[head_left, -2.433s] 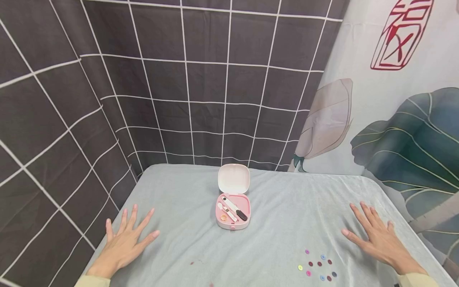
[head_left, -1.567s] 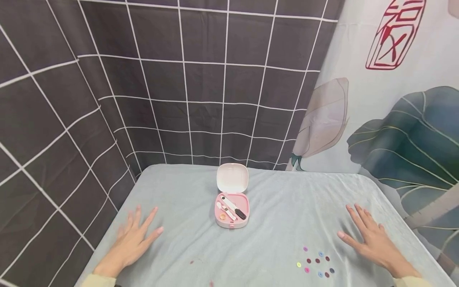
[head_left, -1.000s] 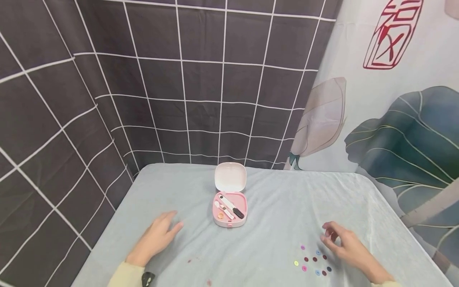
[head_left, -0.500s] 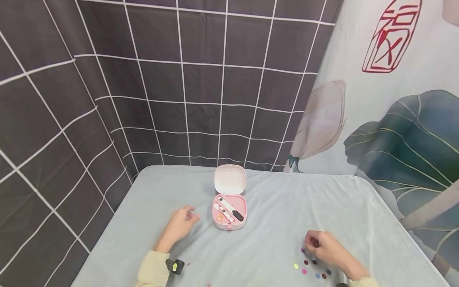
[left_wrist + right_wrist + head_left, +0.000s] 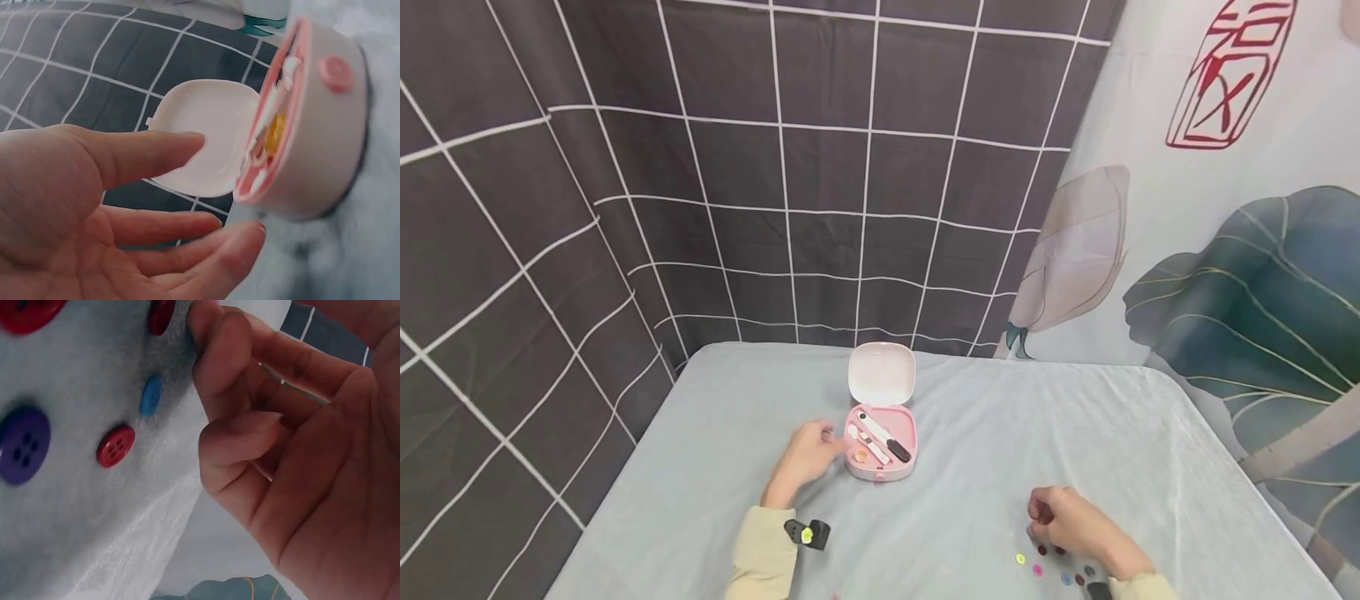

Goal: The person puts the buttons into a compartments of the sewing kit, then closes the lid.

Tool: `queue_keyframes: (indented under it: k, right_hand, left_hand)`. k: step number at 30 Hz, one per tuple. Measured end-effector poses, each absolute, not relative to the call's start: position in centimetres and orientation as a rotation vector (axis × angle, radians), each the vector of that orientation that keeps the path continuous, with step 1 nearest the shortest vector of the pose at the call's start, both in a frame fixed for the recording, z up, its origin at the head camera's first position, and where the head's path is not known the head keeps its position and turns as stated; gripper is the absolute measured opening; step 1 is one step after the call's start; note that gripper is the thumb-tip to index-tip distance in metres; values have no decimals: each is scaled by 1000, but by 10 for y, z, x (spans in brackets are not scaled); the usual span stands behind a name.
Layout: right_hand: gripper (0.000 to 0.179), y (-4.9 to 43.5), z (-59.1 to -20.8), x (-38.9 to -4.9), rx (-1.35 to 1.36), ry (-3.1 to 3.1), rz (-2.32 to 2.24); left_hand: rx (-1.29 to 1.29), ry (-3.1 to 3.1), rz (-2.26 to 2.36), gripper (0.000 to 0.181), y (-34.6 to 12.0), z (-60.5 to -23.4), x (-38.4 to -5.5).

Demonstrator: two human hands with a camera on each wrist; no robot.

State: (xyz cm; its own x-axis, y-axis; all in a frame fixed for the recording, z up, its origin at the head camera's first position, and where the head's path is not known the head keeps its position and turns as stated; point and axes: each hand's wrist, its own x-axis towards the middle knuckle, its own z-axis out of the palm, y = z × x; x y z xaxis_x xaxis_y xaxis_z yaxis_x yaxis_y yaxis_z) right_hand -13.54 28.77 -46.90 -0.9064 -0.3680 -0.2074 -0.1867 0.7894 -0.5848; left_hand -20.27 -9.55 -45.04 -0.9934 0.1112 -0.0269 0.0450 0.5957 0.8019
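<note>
A pink case [image 5: 880, 475] stands with its white lid [image 5: 882, 372] raised. Inside lie a white stick with a black end [image 5: 885, 437], a smaller white stick [image 5: 874, 448] and a small yellowish round item [image 5: 861, 457]. At the case's left side is my left hand [image 5: 810, 452], thumb out and fingers loosely bent, with nothing in it. My right hand [image 5: 1070, 521] bends its fingers down at the far edge of several loose buttons; a sliver of purple shows at its fingertips in the right wrist view. I cannot tell whether it pinches a button.
Near the right hand lie a yellow button [image 5: 1020, 559], a pink button [image 5: 1037, 571], a blue button [image 5: 150, 395], a red button [image 5: 115, 445] and a dark purple button [image 5: 24, 445]. The light grey cloth [image 5: 955, 508] has soft wrinkles. A dark checked curtain [image 5: 820, 250] hangs behind.
Both hands lay spread far apart at first. The left has moved right to the case; the right has moved left over the buttons and curled its fingers. The case has stayed put.
</note>
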Motion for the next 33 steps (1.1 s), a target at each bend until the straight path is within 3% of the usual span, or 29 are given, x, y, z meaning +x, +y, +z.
queue_keyframes:
  k: [21, 33]
  right_hand:
    - [20, 275, -467, -132, -25, 2690, -674]
    - [16, 295, -474, -133, -380, 2651, -835]
  left_hand:
    - [34, 2648, 1552, 28, -80, -472, -204]
    - [-84, 2615, 1600, 28, -80, -477, -205]
